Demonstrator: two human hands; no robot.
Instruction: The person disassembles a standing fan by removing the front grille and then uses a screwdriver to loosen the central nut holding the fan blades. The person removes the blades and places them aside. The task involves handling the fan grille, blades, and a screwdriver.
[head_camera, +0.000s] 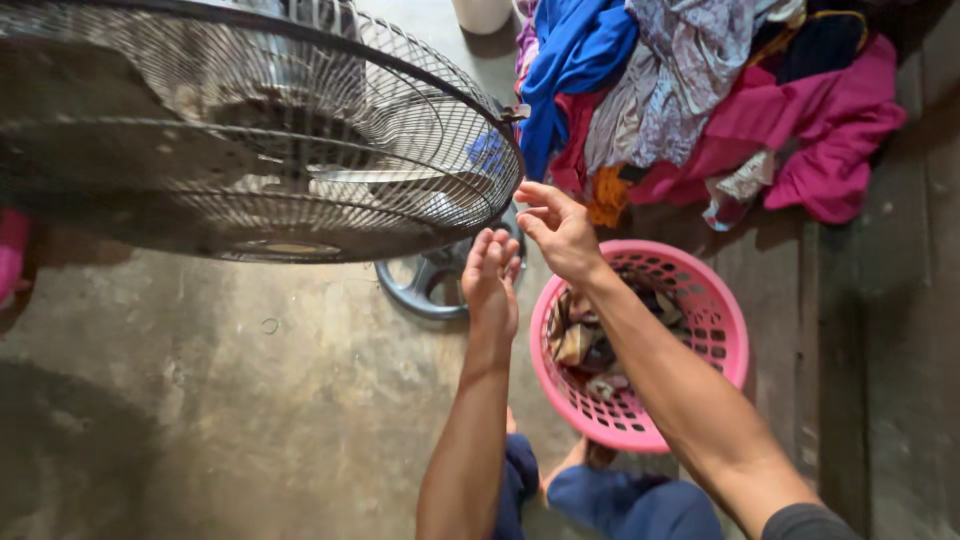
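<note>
A standing fan with a dark wire cage (300, 150) fills the upper left, seen from above. My left hand (493, 285) is raised below the cage's right rim, fingers straight and together, holding nothing. My right hand (556, 228) reaches to the cage's right edge, fingers spread and slightly curled, close to a small clip (515, 112) on the rim; whether it touches the wire is unclear. The fan's round grey base (425, 285) shows under my left hand.
A pink plastic laundry basket (725, 335) with several crumpled cloths stands on the concrete floor under my right forearm. A pile of blue, pink and patterned clothes (700, 100) lies at the top right. My knees in blue trousers (620, 500) are at the bottom.
</note>
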